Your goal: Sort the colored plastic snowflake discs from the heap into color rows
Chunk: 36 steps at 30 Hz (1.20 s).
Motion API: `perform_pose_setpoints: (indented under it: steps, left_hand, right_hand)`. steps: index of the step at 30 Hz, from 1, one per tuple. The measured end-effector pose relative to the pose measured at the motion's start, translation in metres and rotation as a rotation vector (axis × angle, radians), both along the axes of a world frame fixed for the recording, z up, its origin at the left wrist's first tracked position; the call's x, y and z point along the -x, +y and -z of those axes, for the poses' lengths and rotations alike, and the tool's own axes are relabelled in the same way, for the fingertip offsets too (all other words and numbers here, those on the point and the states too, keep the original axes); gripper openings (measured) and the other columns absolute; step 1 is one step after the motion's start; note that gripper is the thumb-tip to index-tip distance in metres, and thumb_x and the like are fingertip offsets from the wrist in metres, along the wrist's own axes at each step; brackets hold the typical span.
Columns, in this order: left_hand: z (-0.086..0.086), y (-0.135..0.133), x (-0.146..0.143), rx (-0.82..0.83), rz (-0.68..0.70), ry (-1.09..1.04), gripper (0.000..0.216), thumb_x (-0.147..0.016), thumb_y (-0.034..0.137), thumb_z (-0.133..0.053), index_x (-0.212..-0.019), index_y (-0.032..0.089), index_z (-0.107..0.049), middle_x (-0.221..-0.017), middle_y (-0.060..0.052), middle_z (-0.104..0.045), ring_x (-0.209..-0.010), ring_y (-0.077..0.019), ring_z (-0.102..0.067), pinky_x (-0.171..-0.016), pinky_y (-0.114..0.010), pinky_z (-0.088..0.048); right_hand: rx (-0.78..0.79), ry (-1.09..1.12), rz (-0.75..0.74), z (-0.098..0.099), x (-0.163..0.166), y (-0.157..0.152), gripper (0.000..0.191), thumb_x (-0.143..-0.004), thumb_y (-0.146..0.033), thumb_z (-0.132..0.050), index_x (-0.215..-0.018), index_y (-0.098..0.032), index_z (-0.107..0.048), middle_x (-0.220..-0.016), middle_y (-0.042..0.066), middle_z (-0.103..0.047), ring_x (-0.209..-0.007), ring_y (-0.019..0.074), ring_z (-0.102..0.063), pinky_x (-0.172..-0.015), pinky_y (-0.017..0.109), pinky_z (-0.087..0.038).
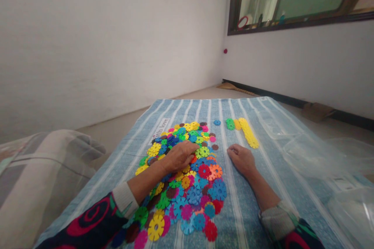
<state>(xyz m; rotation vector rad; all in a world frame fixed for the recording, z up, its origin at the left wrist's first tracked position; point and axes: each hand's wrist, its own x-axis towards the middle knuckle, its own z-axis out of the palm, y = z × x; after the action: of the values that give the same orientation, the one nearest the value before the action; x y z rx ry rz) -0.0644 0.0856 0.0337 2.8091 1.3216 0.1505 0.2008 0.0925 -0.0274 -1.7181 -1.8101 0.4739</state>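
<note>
A: Largest entry first. What carries the work?
B: Desk [241, 198], top blue with white stripes, extending beneath and around both hands.
A: Next in size?
B: Pile of notched discs [193, 194], mixed colours, overlapping. Lies under the left hand, spreading beyond it and back along the inner side of that forearm.
A: And to the side?
B: Clear plastic containers [353, 210], well to the right of the right hand.
A: State of each hand?
B: Left hand [182, 155]: palm down on the pile, fingers bent and close together. Fingertips partly hidden; cannot tell whether a disc is gripped. Right hand [242, 158]: loosely curled on the desk, right of the pile and apart from it. Inner side hidden; contents cannot be told.
A: Smaller items?
B: Yellow row [249, 134], discs overlapping, near end just beyond the right hand and slightly right. Green stack [230, 124], straight beyond the right hand.
A: Single discs?
B: Lime-green disc [202, 152], just beside the left fingertips. Blue disc [216, 123], beyond both hands, left of the green stack. Brown disc [215, 147], smallest, between the hands.
</note>
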Motion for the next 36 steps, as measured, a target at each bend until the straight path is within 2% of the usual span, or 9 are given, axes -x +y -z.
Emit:
perform_pose_setpoints:
  steps: [6,11,14,19,21,25,28,32,36]
  left_hand:
    - [0.009,0.008,0.000,-0.041,-0.011,0.010,0.020,-0.080,0.018,-0.048,-0.097,0.020,-0.057,-0.093,-0.005,-0.064,-0.094,-0.0198,-0.056,-0.086,-0.032,-0.044]
    - [0.001,0.024,-0.013,-0.066,-0.049,0.018,0.018,-0.081,0.018,-0.047,-0.091,0.016,-0.061,-0.091,-0.008,-0.065,-0.091,-0.0202,-0.058,-0.085,-0.032,-0.046]
    - [-0.006,0.046,-0.030,-0.059,-0.096,-0.033,0.023,-0.081,0.020,-0.048,-0.099,0.017,-0.062,-0.099,-0.007,-0.067,-0.097,-0.0195,-0.059,-0.089,-0.031,-0.045]
    - [-0.007,0.103,-0.068,0.004,-0.259,-0.028,0.034,-0.078,0.017,-0.050,-0.110,0.018,-0.062,-0.116,-0.007,-0.064,-0.109,-0.0187,-0.057,-0.097,-0.027,-0.041]
    - [-0.004,0.126,-0.083,0.007,-0.308,-0.023,0.040,-0.075,0.014,-0.051,-0.114,0.017,-0.061,-0.117,-0.008,-0.064,-0.110,-0.0195,-0.057,-0.097,-0.027,-0.041]
    - [0.003,0.164,-0.105,0.038,-0.418,-0.008,0.039,-0.070,0.013,-0.057,-0.107,0.018,-0.064,-0.113,-0.009,-0.066,-0.109,-0.0227,-0.059,-0.091,-0.028,-0.045]
    - [0.008,0.181,-0.112,0.061,-0.478,-0.001,0.042,-0.066,0.015,-0.061,-0.107,0.018,-0.064,-0.114,-0.012,-0.066,-0.108,-0.0246,-0.060,-0.086,-0.028,-0.047]
    - [0.011,0.192,-0.113,0.084,-0.486,-0.002,0.045,-0.060,0.017,-0.067,-0.106,0.020,-0.065,-0.116,-0.011,-0.065,-0.109,-0.0237,-0.059,-0.085,-0.025,-0.047]
    - [0.011,0.197,-0.113,0.118,-0.461,-0.010,0.039,-0.057,0.015,-0.067,-0.096,0.017,-0.070,-0.103,-0.011,-0.070,-0.100,-0.0248,-0.063,-0.080,-0.027,-0.049]
  right_hand:
    - [-0.001,-0.002,0.009,0.002,0.001,0.001,0.022,-0.081,-0.033,-0.049,-0.081,-0.022,-0.068,-0.073,0.002,-0.068,-0.073,0.0164,-0.062,-0.062,0.023,-0.035]
    - [0.012,0.015,0.004,0.000,0.002,0.001,0.020,-0.081,-0.032,-0.050,-0.081,-0.022,-0.067,-0.073,0.001,-0.068,-0.073,0.0158,-0.062,-0.061,0.023,-0.034]
    - [0.006,0.012,0.009,0.000,0.003,0.001,0.020,-0.081,-0.032,-0.050,-0.081,-0.022,-0.067,-0.072,0.001,-0.068,-0.072,0.0158,-0.061,-0.060,0.023,-0.033]
    - [-0.007,0.015,0.009,-0.001,0.005,0.001,0.020,-0.082,-0.032,-0.049,-0.080,-0.023,-0.067,-0.071,0.001,-0.068,-0.071,0.0155,-0.061,-0.060,0.023,-0.032]
    - [-0.007,0.020,0.014,-0.002,0.006,0.001,0.020,-0.082,-0.032,-0.049,-0.080,-0.023,-0.067,-0.070,0.001,-0.067,-0.070,0.0153,-0.061,-0.059,0.023,-0.031]
    - [-0.009,0.037,0.019,-0.004,0.008,0.000,0.019,-0.082,-0.031,-0.050,-0.080,-0.023,-0.067,-0.069,0.000,-0.068,-0.069,0.0149,-0.061,-0.058,0.022,-0.030]
    - [-0.009,0.050,0.017,-0.005,0.010,-0.001,0.018,-0.082,-0.031,-0.051,-0.079,-0.023,-0.067,-0.069,0.000,-0.068,-0.068,0.0142,-0.061,-0.059,0.022,-0.030]
    - [-0.013,0.048,0.027,-0.006,0.011,-0.002,0.017,-0.082,-0.031,-0.051,-0.079,-0.023,-0.067,-0.069,0.000,-0.068,-0.067,0.0138,-0.061,-0.058,0.021,-0.030]
    - [-0.011,0.034,0.024,-0.007,0.011,-0.001,0.018,-0.083,-0.031,-0.051,-0.079,-0.024,-0.066,-0.068,0.000,-0.067,-0.068,0.0142,-0.061,-0.059,0.022,-0.031]
